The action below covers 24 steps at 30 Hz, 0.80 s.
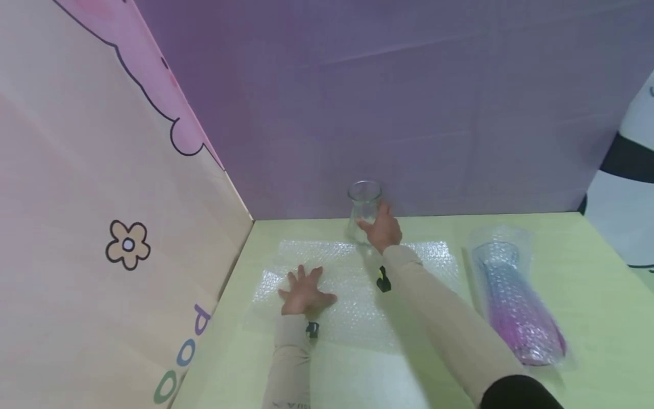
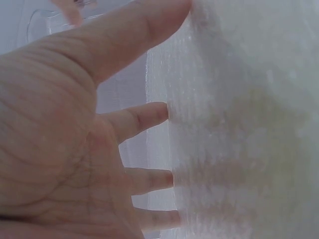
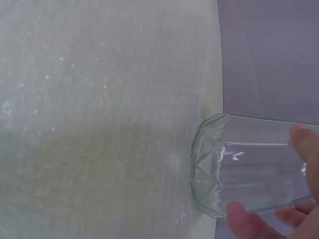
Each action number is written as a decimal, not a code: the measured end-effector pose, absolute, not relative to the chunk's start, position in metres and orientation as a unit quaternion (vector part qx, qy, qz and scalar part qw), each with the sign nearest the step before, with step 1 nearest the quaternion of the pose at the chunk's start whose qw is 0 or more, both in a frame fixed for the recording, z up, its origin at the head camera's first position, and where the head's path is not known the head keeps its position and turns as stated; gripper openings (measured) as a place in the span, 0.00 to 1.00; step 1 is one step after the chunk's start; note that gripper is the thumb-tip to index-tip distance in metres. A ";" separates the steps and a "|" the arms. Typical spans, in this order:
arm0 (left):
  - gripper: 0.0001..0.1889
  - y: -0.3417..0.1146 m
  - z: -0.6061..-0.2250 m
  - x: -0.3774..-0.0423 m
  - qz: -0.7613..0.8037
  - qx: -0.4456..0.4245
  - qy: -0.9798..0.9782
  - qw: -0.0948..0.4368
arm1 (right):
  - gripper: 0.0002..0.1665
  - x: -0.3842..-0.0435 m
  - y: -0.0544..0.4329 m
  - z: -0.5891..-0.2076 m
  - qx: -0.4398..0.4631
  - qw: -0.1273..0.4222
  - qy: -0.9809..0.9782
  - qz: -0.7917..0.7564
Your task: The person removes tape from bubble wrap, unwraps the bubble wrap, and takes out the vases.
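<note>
A clear glass vase [image 1: 364, 207] with a flared mouth stands upright at the back of the table, by the far edge of a bubble wrap sheet [image 1: 352, 309]. Its faceted base shows in the right wrist view, with the right hand [image 1: 384, 230] gripping the side, thumb and fingers on opposite faces. Closer to the body, the left hand [image 1: 304, 292] lies palm down on the bubble wrap, fingers spread wide. In the left wrist view its fingertips press against the bubble wrap [image 2: 239, 124].
A vase-shaped thing [image 1: 518, 307], shaded blue to pink and wrapped in bubble wrap, lies on the right of the pale green table [image 1: 592, 295]. A purple wall panel [image 1: 409, 113] rises directly behind the table. On the left is a printed white panel [image 1: 76, 187].
</note>
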<state>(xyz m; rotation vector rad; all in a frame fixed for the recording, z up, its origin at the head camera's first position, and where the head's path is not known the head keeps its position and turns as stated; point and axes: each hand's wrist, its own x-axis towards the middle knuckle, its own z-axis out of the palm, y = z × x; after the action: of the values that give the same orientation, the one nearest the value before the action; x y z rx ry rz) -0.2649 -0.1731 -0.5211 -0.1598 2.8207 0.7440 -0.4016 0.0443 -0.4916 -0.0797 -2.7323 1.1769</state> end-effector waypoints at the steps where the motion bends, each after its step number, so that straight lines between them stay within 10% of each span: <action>1: 0.47 -0.173 -0.521 -0.265 0.252 -0.053 0.960 0.109 | 0.53 -0.401 0.046 -0.493 -0.023 0.071 -0.913 0.401; 10: 0.47 -0.174 -0.526 -0.266 0.256 -0.053 0.959 0.108 | 0.53 -0.385 0.073 -0.495 -0.018 -0.042 -0.904 0.425; 24: 0.47 -0.174 -0.525 -0.265 0.253 -0.045 0.961 0.106 | 0.31 -0.349 0.123 -0.420 -0.008 -0.017 -0.838 0.545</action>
<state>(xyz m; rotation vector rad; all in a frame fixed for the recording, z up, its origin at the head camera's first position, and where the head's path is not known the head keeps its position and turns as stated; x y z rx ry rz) -0.2648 -0.1744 -0.5250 -0.1337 2.8303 0.7460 -0.3489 0.1227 -0.4203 -0.0270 -2.6630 1.7311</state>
